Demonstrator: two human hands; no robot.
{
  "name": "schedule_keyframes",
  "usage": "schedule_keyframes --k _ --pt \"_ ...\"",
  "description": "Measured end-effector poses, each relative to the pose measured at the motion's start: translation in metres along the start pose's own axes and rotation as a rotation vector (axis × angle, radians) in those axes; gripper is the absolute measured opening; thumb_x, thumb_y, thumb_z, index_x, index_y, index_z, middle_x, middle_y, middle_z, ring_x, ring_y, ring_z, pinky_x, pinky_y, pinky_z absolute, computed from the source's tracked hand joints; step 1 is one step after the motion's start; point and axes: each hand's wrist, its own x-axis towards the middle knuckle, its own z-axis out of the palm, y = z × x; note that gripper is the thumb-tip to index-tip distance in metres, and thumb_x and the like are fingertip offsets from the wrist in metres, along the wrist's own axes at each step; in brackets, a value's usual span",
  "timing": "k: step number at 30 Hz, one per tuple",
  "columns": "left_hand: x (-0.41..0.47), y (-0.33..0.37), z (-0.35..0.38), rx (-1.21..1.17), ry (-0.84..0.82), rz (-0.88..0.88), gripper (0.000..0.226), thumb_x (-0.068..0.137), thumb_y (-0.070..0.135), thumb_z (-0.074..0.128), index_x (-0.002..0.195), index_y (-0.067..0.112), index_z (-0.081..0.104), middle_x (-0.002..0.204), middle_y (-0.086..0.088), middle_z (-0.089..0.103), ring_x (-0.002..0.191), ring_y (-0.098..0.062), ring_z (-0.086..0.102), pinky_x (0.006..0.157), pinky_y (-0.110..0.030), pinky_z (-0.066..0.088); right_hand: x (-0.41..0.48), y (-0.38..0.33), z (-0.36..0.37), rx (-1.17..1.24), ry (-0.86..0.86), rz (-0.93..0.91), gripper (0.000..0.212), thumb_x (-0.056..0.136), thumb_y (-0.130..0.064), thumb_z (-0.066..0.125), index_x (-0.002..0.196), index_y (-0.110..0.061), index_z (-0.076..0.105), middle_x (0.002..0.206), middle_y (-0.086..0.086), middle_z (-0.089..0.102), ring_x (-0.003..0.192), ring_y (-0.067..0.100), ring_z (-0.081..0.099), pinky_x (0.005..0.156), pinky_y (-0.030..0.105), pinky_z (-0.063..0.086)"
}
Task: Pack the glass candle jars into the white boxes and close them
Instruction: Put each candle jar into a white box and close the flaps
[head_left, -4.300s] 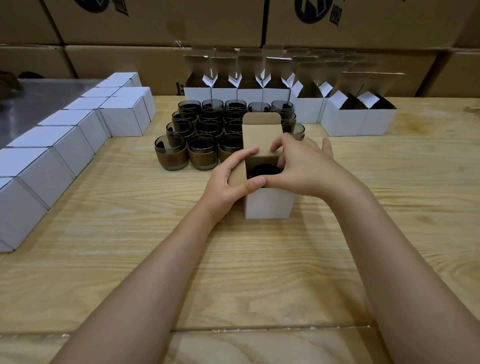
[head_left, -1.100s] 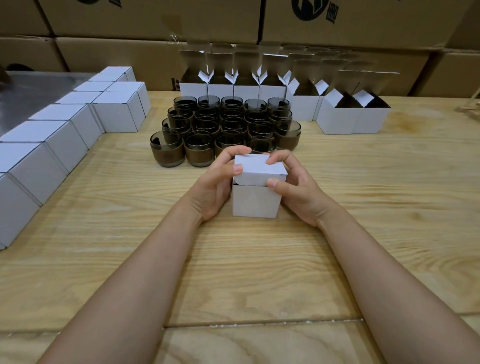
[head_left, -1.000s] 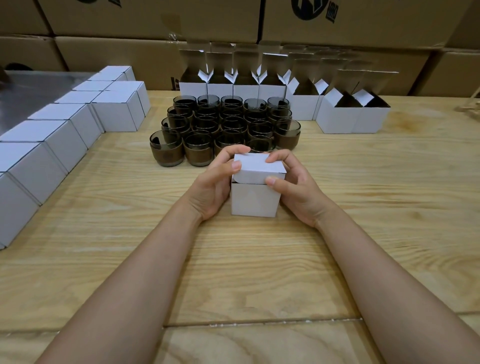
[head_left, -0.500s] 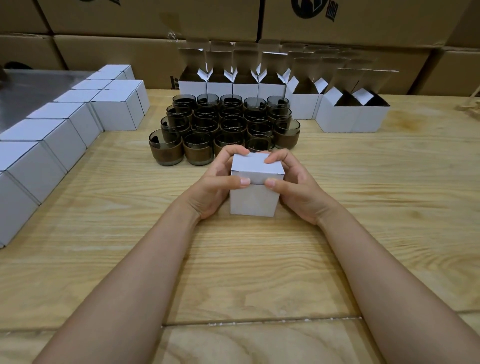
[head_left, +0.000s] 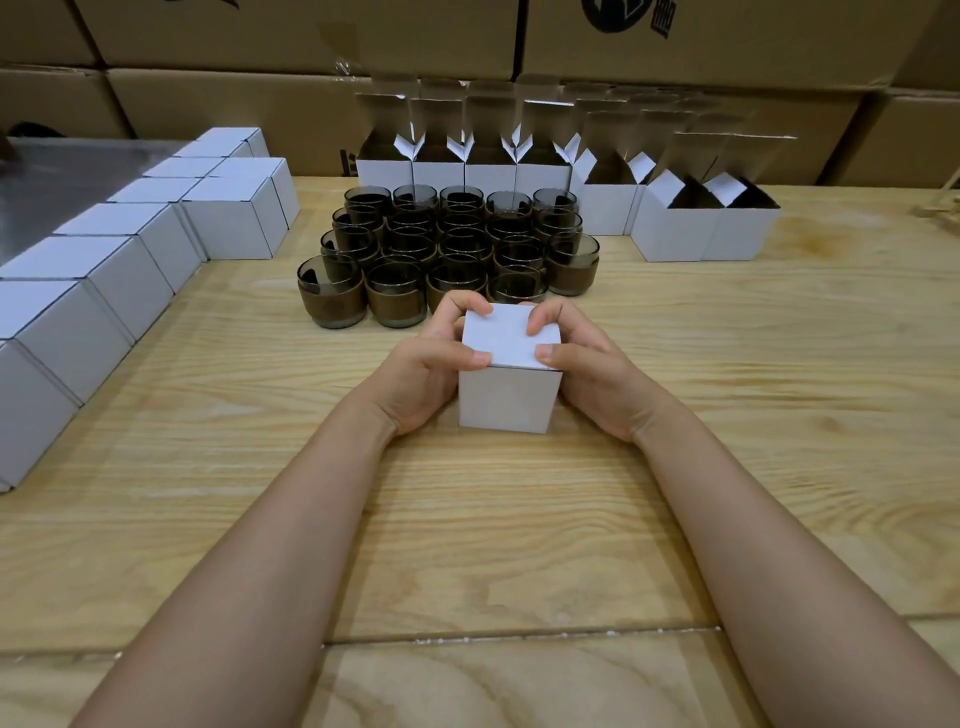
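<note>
Lid now sits flatter than before on one white box (head_left: 509, 400); left hand (head_left: 428, 376) and right hand (head_left: 595, 376) both grip it; jars (head_left: 395, 301) overlap, uncountable.

You find no text that can be read in full. The top brown carton (head_left: 727, 47) bears a dark round logo and one character, both cut off at the view's upper edge.

Pale wood tabletop (head_left: 727, 415). Centre: one white box (head_left: 509, 400), lid down, upright. The left grip (head_left: 434, 374) and right grip (head_left: 592, 374) clasp its sides, fingers curled over the top edges, thumbs at the near rim. Just behind: dark glass jars (head_left: 447, 244), clustered in rows. Far edge: open boxes (head_left: 675, 234), flaps up. Left: closed boxes (head_left: 130, 260), in a line. Back: brown cartons (head_left: 234, 98), stacked.
</note>
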Motion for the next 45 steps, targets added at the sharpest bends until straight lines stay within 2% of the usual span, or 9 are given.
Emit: schedule_keyframes --k 9,11,15,18,20,26,33,38,45 --pt "-0.005 0.003 0.013 0.024 0.140 0.002 0.035 0.065 0.011 0.050 0.096 0.026 0.055 0.111 0.000 0.056 0.097 -0.021 0.054 0.078 -0.033 0.044 -0.001 0.004 -0.004 0.147 0.019 -0.010 0.017 0.088 -0.016 0.042 0.093 -0.018 0.058 0.120 0.012 0.052 0.110 0.028 0.044 0.092 0.043 0.031" --pt "-0.007 0.003 0.020 0.312 0.304 0.205 0.033 0.067 0.013 0.052 0.098 0.023 0.060 0.111 0.003 0.054 0.106 -0.020 0.050 0.090 -0.038 0.040 0.000 0.005 -0.006 0.171 0.027 -0.022 0.024 0.088 -0.014 0.042 0.104 -0.019 0.059 0.120 0.009 0.054 0.110 0.026 0.046 0.094 0.041 0.032" --pt "-0.009 -0.005 0.041 1.375 0.536 0.799 0.023 0.087 0.025 0.055 0.096 0.010 0.070 0.104 -0.001 0.067 0.103 -0.021 0.061 0.104 -0.042 0.031 0.003 0.005 -0.007 0.218 -0.003 -0.022 0.048 0.086 -0.007 0.048 0.131 -0.023 0.047 0.117 0.004 0.060 0.104 0.018 0.057 0.094 0.032 0.042" --pt "-0.010 -0.015 0.062 1.760 0.499 0.768 0.039 0.088 0.044 0.056 0.095 0.008 0.071 0.091 -0.004 0.070 0.085 -0.022 0.065 0.088 -0.037 0.043 0.003 0.006 -0.008 0.245 0.006 0.014 0.054 0.089 -0.008 0.046 0.140 -0.021 0.039 0.110 0.005 0.063 0.094 0.015 0.063 0.082 0.025 0.051" --pt "-0.012 -0.017 0.065 1.875 0.505 0.745 0.031 0.085 0.038 0.061 0.089 0.008 0.069 0.082 -0.005 0.067 0.075 -0.025 0.063 0.070 -0.036 0.048 0.002 0.007 -0.008 0.246 0.042 0.043 0.052 0.090 -0.014 0.046 0.140 -0.020 0.038 0.097 0.001 0.068 0.084 0.009 0.065 0.074 0.021 0.051" --pt "-0.051 -0.007 0.036 1.944 0.565 0.824 0.016 0.074 0.021 0.060 0.078 0.006 0.066 0.074 -0.008 0.062 0.064 -0.027 0.057 0.058 -0.036 0.042 0.004 0.009 -0.012 0.250 0.075 0.063 0.053 0.087 -0.030 0.047 0.138 -0.017 0.041 0.121 0.013 0.059 0.118 0.025 0.054 0.110 0.039 0.035" --pt "-0.103 0.014 -0.056 2.024 0.767 0.645 0.034 0.086 0.024 0.048 0.093 -0.005 0.063 0.091 -0.025 0.060 0.077 -0.039 0.060 0.071 -0.041 0.036 0.005 0.008 -0.013 0.239 0.090 0.083 0.054 0.084 -0.029 0.048 0.136 -0.015 0.045 0.127 0.018 0.059 0.124 0.028 0.054 0.107 0.038 0.040" --pt "-0.106 0.018 -0.104 2.020 0.930 0.449 0.044 0.090 0.034 0.045 0.117 0.003 0.060 0.110 -0.022 0.057 0.101 -0.036 0.050 0.089 -0.044 0.026 0.006 0.009 -0.014 0.247 0.113 0.087 0.055 0.083 -0.028 0.049 0.136 -0.014 0.045 0.128 0.019 0.058 0.124 0.029 0.054 0.106 0.038 0.041" --pt "-0.070 0.029 -0.147 1.847 0.862 0.270 0.058 0.083 0.016 0.049 0.137 -0.005 0.040 0.140 -0.025 0.045 0.135 -0.042 0.036 0.110 -0.052 0.029 0.007 0.011 -0.016 0.263 0.134 0.080 0.065 0.080 -0.035 0.054 0.139 -0.011 0.042 0.127 0.020 0.058 0.123 0.033 0.054 0.106 0.041 0.040"
